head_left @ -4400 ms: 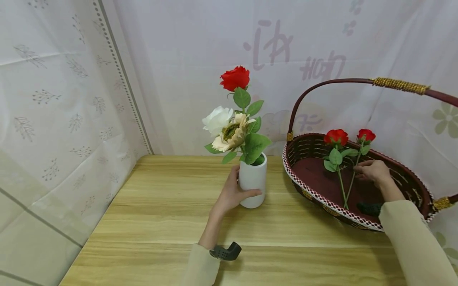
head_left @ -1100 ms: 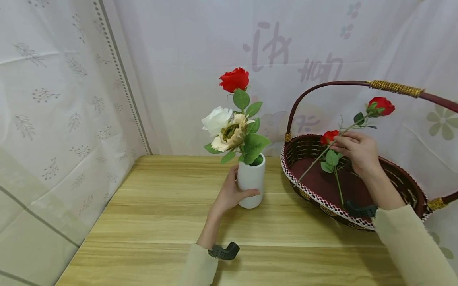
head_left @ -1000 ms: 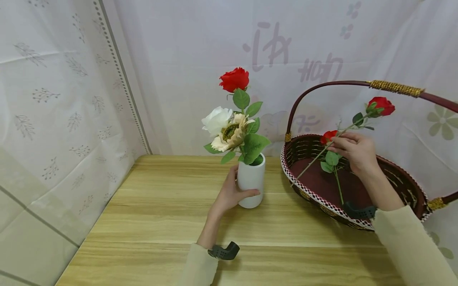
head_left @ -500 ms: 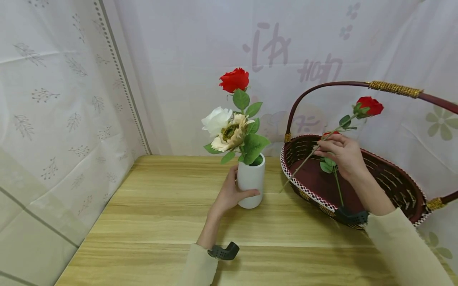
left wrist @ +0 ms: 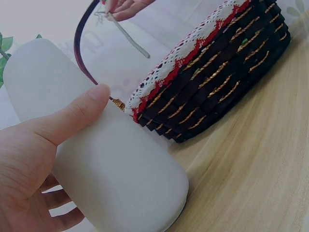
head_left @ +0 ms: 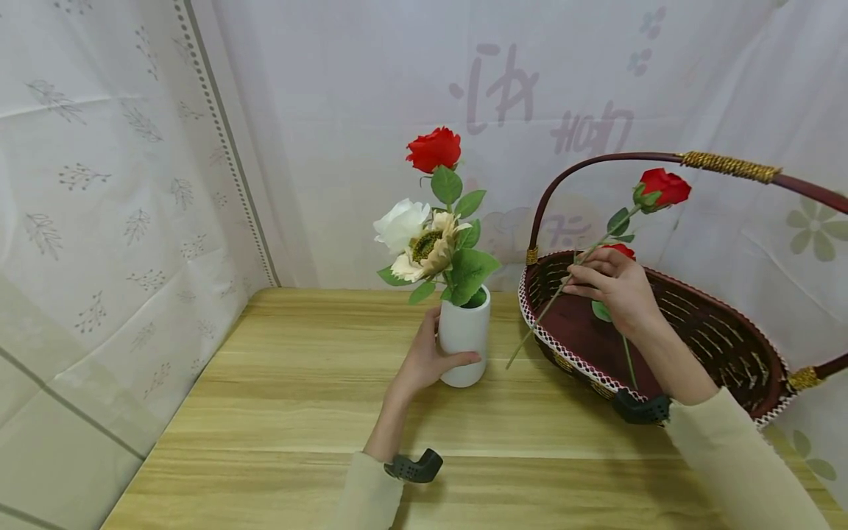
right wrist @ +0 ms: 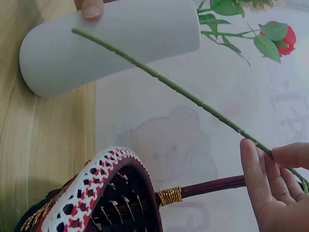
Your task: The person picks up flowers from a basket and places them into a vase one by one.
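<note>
My left hand (head_left: pixel 429 355) grips the white vase (head_left: pixel 467 335) from its left side, thumb across the front. The vase stands upright on the table and holds a red rose (head_left: pixel 434 149), a white flower (head_left: pixel 401 224) and a cream flower with a dark centre (head_left: pixel 427 246). With the thumb and fingers of my right hand (head_left: pixel 619 288) I pinch a long-stemmed red rose (head_left: pixel 662 189) over the basket's left rim. Its stem (right wrist: pixel 178 90) slants down to the left, the bare end short of the vase. Another red rose (head_left: pixel 621 251) lies in the basket, partly hidden behind my right hand.
A dark woven basket (head_left: pixel 735 361) with white-and-red lace trim stands at the right. Its tall arched handle (head_left: pixel 616 156) rises behind my right hand. Printed curtains (head_left: pixel 318 147) hang along the back and left of the wooden table (head_left: pixel 278 412).
My right hand has picked a rose out of the basket, lifted it and carried it leftward, its stem end now beyond the rim. My left hand has stayed on the vase.
</note>
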Demonstrator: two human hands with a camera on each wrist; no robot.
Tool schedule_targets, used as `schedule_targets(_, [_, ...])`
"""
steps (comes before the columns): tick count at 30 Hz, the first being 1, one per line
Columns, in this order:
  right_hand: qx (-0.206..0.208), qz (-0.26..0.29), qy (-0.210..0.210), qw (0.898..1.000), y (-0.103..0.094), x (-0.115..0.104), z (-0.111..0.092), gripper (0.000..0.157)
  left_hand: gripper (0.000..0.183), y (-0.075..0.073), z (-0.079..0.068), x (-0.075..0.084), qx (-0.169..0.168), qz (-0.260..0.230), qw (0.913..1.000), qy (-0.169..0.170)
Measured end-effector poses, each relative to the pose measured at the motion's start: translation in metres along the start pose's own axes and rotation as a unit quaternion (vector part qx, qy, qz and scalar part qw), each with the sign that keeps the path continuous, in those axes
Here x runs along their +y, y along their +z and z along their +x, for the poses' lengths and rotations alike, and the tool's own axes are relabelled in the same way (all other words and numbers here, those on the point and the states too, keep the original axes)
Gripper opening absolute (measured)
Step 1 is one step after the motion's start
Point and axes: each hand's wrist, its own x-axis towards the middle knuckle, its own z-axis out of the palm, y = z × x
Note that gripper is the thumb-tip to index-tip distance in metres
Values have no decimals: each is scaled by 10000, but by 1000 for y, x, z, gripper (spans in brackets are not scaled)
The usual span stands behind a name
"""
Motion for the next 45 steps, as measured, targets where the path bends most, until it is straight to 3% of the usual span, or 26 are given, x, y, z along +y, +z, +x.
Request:
schedule_targets(14, [-292,-340,-800,9958,18,-12,11,19,99,-1,0,-5,-7,1,10000,39])
schedule_targets(27, [-45,-380,-1441,9888,43,-33,21,19,96,0,1,-5,-10,-56,9999,157])
schedule_targets(36, [241,98,-1946,9805,60,-49,28,24,98,-1,1,-4,-29,9,9999,107])
schedule_targets(45, [416,406,-2224,9732,68,-50,32,21,96,-1,2,-3,-28,8,9999,116])
